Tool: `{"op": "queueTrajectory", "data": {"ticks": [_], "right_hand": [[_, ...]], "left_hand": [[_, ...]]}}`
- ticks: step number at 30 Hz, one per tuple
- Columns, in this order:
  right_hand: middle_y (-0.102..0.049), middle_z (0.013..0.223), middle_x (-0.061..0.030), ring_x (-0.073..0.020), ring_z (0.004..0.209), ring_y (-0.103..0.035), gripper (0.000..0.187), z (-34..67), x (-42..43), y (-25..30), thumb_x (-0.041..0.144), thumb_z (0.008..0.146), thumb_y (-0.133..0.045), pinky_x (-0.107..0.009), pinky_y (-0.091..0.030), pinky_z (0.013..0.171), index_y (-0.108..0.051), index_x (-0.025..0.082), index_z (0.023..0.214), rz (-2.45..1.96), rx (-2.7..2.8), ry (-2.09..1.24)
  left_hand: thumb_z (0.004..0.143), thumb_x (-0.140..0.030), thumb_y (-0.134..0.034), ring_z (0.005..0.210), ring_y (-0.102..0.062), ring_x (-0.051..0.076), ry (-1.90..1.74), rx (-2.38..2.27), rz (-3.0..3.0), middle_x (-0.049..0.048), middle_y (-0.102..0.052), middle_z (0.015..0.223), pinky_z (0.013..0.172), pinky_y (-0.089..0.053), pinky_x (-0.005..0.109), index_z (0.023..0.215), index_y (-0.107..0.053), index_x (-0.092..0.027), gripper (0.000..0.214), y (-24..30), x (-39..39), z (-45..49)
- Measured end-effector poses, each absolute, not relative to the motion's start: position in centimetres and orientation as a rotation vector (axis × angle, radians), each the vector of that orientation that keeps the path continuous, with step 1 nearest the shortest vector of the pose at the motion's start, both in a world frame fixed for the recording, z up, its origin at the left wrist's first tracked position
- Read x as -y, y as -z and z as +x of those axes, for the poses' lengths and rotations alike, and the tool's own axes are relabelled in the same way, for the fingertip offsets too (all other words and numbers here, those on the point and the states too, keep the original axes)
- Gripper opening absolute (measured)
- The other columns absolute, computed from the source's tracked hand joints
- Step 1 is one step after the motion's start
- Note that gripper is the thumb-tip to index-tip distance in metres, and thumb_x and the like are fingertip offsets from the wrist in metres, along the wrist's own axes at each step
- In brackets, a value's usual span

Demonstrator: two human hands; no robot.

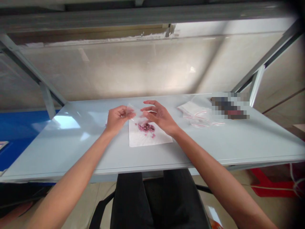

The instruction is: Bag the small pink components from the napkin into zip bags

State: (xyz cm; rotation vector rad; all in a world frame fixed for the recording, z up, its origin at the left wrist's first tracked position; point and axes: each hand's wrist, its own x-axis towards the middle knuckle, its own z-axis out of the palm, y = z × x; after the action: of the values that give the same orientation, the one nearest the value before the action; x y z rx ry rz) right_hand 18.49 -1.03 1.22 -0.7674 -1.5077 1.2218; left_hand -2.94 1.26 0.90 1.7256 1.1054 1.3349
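Note:
My left hand [118, 118] pinches a small clear plastic bag [132, 115] between thumb and fingers, above the table's middle. Close by on the bag's right side is my right hand [159, 117], its fingers spread and curved toward the bag; whether a fingertip touches the bag I cannot tell. Below both hands lies a white sheet [138, 140], paper or cloth. A loose heap of small dark pink and purple pieces, like beads [146, 128], rests on it, partly hidden by the bag and my right hand.
Several clear zip bags with red strips [194, 111] lie in a pile to the right. Behind them is a blurred-out dark object [230, 108]. The pale table [78, 140] has metal frame posts [257, 84] at its sides and a wall behind. A red stool [271, 186] stands below right.

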Motion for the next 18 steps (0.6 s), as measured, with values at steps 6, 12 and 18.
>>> {"op": "queueTrajectory", "data": {"ticks": [6, 12, 18], "right_hand": [[-0.071, 0.077, -0.0014, -0.0154, 0.066, -0.068, 0.046, 18.5, 0.8, -1.0, 0.044, 0.075, -0.079, -0.028, -0.058, 0.062, -0.062, 0.018, 0.109, -0.806, 1.474, -1.215], [-0.067, 0.07, 0.0015, -0.01, 0.056, -0.058, 0.032, 18.0, 1.0, -1.1, 0.038, 0.082, -0.072, -0.024, -0.05, 0.058, -0.067, 0.016, 0.104, -0.799, 1.643, -1.142], [-0.075, 0.081, -0.0033, -0.0139, 0.063, -0.065, 0.025, 18.7, 0.1, -0.4, 0.03, 0.09, -0.06, -0.025, -0.049, 0.059, -0.065, 0.017, 0.111, -0.96, 1.651, -0.977]], "left_hand": [[0.075, -0.049, -0.08, 0.072, -0.07, 0.02, -1.338, -1.123, 1.619, 0.007, -0.075, 0.082, 0.07, -0.055, 0.034, 0.115, -0.066, -0.015, 0.054, -0.9, -1.6, -3.5], [0.072, -0.043, -0.084, 0.128, -0.057, 0.028, -1.34, -1.083, 2.203, 0.0106, -0.064, 0.135, 0.108, -0.044, 0.041, 0.126, -0.063, -0.023, 0.061, -2.8, -0.5, -3.7], [0.078, -0.042, -0.079, 0.091, -0.072, 0.024, -1.267, -1.273, 2.048, 0.0068, -0.078, 0.094, 0.092, -0.052, 0.036, 0.09, -0.079, -0.02, 0.026, -2.8, -0.5, -4.0]]}}
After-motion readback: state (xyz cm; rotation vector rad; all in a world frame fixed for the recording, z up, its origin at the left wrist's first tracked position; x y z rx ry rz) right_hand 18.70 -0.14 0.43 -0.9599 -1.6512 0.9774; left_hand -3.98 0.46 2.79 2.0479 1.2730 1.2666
